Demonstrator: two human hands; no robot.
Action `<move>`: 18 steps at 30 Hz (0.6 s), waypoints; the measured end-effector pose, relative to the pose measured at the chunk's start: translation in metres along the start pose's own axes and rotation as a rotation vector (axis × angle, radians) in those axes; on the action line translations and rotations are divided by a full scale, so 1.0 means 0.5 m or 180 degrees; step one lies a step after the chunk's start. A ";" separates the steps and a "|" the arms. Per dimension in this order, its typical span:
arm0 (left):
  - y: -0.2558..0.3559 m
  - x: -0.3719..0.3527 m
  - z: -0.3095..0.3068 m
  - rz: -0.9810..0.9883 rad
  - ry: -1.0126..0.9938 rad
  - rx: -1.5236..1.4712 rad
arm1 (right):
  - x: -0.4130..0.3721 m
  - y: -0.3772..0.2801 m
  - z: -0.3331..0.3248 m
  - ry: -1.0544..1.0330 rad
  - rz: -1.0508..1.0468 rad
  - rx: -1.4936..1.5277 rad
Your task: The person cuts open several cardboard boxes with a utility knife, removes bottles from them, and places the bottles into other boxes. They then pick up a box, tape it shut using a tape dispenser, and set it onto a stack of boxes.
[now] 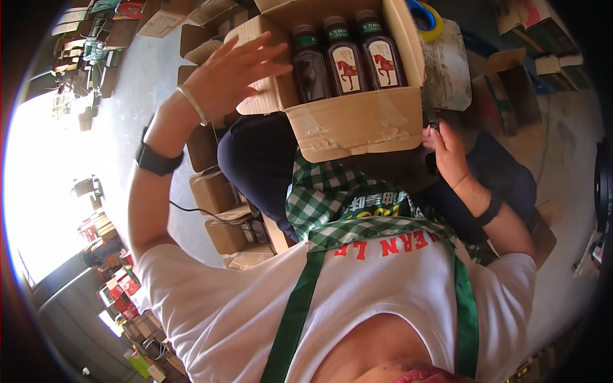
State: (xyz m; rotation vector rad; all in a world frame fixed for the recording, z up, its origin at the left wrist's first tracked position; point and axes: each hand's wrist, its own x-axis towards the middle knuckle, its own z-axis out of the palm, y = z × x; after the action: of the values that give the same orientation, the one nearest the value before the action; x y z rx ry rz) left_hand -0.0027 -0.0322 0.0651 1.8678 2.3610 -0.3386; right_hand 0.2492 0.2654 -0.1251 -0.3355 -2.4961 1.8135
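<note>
My left hand (pixel 233 70) is open with its fingers spread, over the left flap of an open cardboard box (pixel 354 124). Inside the box stand several dark bottles with green necks; one bottle (pixel 348 67) shows a label with a red horse. My right hand (pixel 450 156) is closed beside the box's lower right corner. A slim black-handled tool (pixel 434 125) pokes out of its fingers; its exact kind is hard to make out.
A roll of yellow and blue tape (pixel 431 22) lies by a worn pale board (pixel 450 67) right of the box. Open cartons (pixel 214 191) line the floor at left, and another carton (pixel 514 92) stands at right. Stacked goods (pixel 118 290) are along the far left.
</note>
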 end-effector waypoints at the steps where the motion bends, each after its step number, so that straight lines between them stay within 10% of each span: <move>1: -0.003 0.004 0.004 0.0102 0.0016 0.0732 | -0.005 0.005 0.007 0.0018 0.0918 0.1350; 3: -0.035 0.037 0.021 0.0283 0.0428 0.0801 | 0.008 0.011 0.018 0.0004 0.1858 0.2676; 5: -0.037 0.078 0.008 0.0432 -0.0162 0.0746 | 0.062 0.004 0.038 0.0190 0.1517 0.3179; 8: -0.016 0.070 0.031 0.0345 0.0496 0.0611 | 0.131 -0.005 0.038 0.0445 0.0844 0.2390; 11: 0.055 0.055 0.052 0.0024 0.1309 0.0104 | 0.207 -0.029 -0.018 0.1091 0.1023 0.3844; 18: 0.248 0.157 0.074 -0.1306 0.2009 -0.0267 | 0.142 -0.277 -0.187 0.1337 -0.0982 -0.0245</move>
State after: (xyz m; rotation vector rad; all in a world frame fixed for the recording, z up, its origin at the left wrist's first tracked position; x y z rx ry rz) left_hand 0.0970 0.0601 -0.0015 1.6022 3.1033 0.3810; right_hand 0.1739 0.3263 0.0283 -0.2795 -2.1859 1.3692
